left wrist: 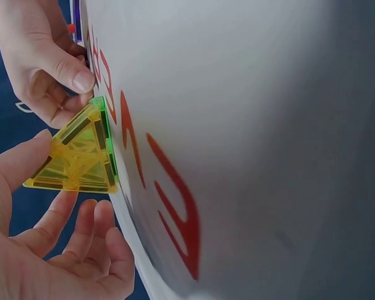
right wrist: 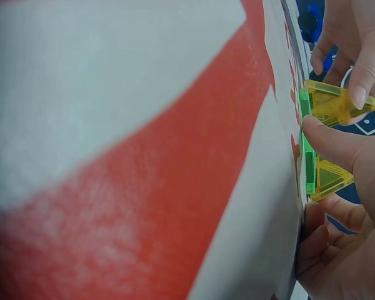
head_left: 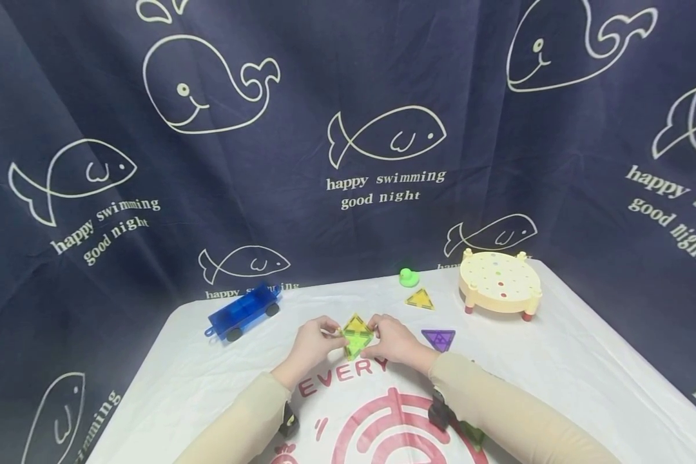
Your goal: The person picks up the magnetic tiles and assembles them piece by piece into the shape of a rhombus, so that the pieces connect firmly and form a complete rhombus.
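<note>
Between the hands stands a small structure of see-through magnetic tiles low over the white cloth: a green tile at its base, with yellow triangular tiles leaning up from it. My left hand pinches one yellow triangle between thumb and index finger; its other fingers curl loosely below. On the opposite side my right hand grips the green tile, thumb at its edge and index finger near the other end, beside another yellow triangle. Whether every tile edge meets is hard to tell.
A blue toy wagon stands at the left back. Toward the right are a green duck, a loose yellow triangle, a purple triangle and a cream round toy table. A dark green thing lies partly under the right sleeve.
</note>
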Motion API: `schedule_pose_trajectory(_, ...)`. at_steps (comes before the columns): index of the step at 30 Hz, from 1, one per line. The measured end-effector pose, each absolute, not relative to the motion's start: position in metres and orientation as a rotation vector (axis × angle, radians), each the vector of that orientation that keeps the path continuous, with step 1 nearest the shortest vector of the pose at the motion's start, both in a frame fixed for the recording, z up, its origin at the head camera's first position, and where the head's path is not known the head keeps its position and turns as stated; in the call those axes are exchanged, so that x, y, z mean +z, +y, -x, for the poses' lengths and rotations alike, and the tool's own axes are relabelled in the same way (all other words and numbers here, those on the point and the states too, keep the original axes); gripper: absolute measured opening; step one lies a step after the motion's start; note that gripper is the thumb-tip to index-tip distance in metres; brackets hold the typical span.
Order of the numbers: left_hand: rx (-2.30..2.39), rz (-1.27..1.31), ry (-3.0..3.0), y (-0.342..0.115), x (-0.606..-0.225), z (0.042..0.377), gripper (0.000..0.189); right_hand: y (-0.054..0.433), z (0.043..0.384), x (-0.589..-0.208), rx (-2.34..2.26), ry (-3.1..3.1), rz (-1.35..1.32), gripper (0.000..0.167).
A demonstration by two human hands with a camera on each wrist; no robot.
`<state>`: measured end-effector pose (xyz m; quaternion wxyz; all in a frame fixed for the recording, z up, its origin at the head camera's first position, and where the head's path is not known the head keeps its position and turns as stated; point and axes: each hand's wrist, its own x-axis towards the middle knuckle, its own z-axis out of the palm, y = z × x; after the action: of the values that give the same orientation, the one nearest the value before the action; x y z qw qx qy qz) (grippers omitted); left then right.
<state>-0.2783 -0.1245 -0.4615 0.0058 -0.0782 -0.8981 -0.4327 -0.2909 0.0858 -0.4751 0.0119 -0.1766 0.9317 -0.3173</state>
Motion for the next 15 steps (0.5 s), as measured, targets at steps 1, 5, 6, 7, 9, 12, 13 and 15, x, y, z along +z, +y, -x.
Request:
schedule_pose_trajectory(1,-1.343,0.248,-2.814,-0.1232,-0.4616,0.2794,0.031,0.0860,0.2907,-0.4751,-0.994,2.903,0.549,0.053)
schedule_pose_trajectory(5,-1.302,0.258,-2.820,-0.1185,-0.4631,0.2833,0.030,0.0858,0.2900,-0.4747,-1.010,2.893,0.545,0.055)
schedule_pose_trajectory(6,-1.297,0.258,-2.821,-0.1175,-0.4636,0.2842,0.030,0.0856,0.2900,-0.4748,-1.012,2.893,0.543,0.055)
schedule_pose_trajectory(7,-1.297,0.257,-2.821,-0.1165,-0.4641,0.2848,0.030,0.0855,0.2899,-0.4748,-1.016,2.890,0.539,0.055)
schedule_pose_trajectory(9,-1.294,0.257,-2.822,-0.1151,-0.4651,0.2860,0.030,0.0852,0.2901,-0.4753,-1.021,2.887,0.536,0.055)
schedule_pose_trajectory(12,-1.294,0.258,-2.820,-0.1142,-0.4662,0.2868,0.031,0.0851,0.2904,-0.4757,-1.032,2.879,0.533,0.052)
schedule_pose_trajectory(13,-1.289,0.259,-2.819,-0.1140,-0.4666,0.2869,0.031,0.0852,0.2903,-0.4757,-1.036,2.877,0.534,0.051)
schedule_pose_trajectory(15,-1.282,0.266,-2.816,-0.1137,-0.4674,0.2874,0.032,0.0855,0.2900,-0.4754,-1.044,2.872,0.533,0.049)
